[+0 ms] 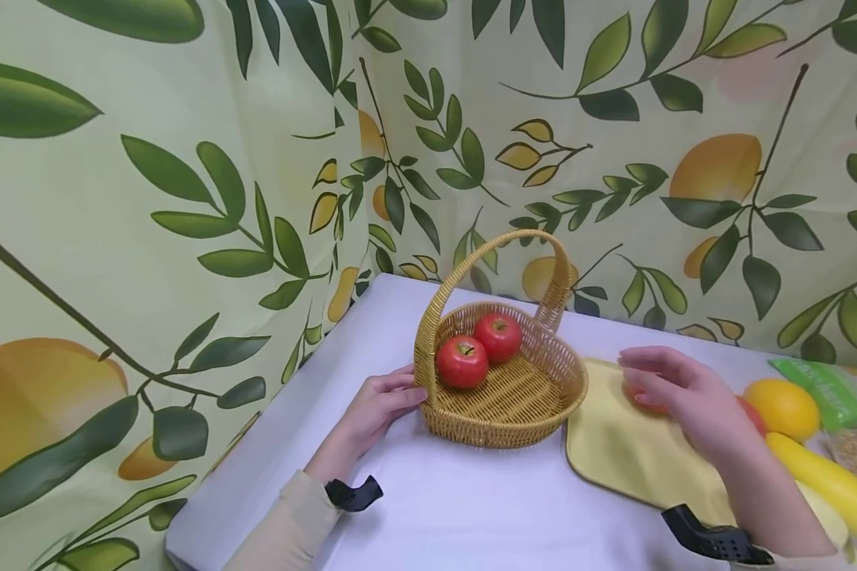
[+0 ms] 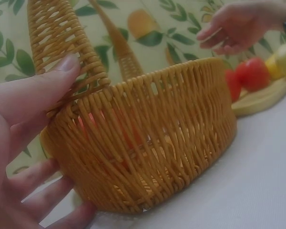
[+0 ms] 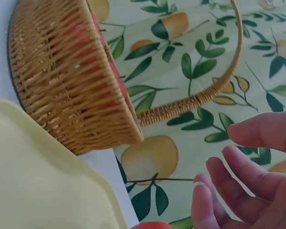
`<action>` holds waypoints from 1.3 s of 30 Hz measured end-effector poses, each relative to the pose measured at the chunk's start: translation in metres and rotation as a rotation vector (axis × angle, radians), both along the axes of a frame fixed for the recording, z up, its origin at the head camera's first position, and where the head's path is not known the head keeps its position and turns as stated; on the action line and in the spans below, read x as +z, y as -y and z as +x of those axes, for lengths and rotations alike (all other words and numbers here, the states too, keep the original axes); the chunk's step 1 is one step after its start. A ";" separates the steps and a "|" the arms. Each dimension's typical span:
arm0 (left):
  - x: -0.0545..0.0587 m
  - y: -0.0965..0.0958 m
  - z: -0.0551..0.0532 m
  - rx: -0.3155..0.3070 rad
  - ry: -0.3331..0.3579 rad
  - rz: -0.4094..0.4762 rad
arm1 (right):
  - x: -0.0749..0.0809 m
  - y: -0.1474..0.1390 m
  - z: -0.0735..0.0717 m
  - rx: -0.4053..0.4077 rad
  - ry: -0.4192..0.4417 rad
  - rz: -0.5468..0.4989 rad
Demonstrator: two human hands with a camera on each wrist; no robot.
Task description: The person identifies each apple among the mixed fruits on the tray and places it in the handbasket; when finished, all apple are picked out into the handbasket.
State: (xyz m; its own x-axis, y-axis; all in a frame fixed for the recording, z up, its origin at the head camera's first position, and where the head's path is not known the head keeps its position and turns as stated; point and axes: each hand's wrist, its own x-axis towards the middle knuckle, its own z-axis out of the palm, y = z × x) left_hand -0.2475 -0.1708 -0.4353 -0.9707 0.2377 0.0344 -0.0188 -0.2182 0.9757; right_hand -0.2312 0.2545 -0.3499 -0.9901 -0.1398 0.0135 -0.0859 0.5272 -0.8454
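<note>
A woven wicker basket (image 1: 503, 428) with a tall arched handle stands on the table, holding two red apples (image 1: 462, 362). My left hand (image 1: 382, 408) holds it at its left side. In the left wrist view, the thumb (image 2: 66, 64) lies across the handle's base and the fingers touch the wicker wall lower down. To the basket's right, my right hand (image 1: 685, 396) is raised over a yellow tray (image 1: 614, 452), its fingers loosely bent and nothing between them. Partly hidden below that hand is a round red fruit (image 1: 643, 399).
Right of the right hand lie another red fruit (image 1: 752, 415), an orange (image 1: 782, 408), a long yellow fruit or vegetable (image 1: 828, 484) and a green plastic bag (image 1: 828, 388). Leaf-patterned cloth (image 1: 600, 198) hangs behind the white table (image 1: 428, 507).
</note>
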 end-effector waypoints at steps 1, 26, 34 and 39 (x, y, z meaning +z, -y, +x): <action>0.000 0.000 0.000 -0.001 -0.001 -0.002 | -0.002 -0.004 0.000 -0.019 0.007 -0.016; 0.002 0.001 0.000 -0.012 -0.003 0.004 | -0.020 -0.014 -0.014 -0.303 0.014 0.094; 0.003 0.002 0.001 -0.019 -0.005 0.006 | -0.024 -0.019 -0.018 -0.232 -0.052 0.368; 0.002 0.001 0.001 -0.030 -0.008 0.007 | -0.028 -0.022 -0.018 -0.193 -0.032 0.444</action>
State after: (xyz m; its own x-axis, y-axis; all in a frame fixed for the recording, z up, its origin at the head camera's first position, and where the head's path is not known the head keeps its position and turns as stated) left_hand -0.2467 -0.1717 -0.4334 -0.9628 0.2666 0.0442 -0.0174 -0.2243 0.9744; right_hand -0.2496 0.2762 -0.3774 -0.9985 0.0478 0.0250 0.0271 0.8452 -0.5337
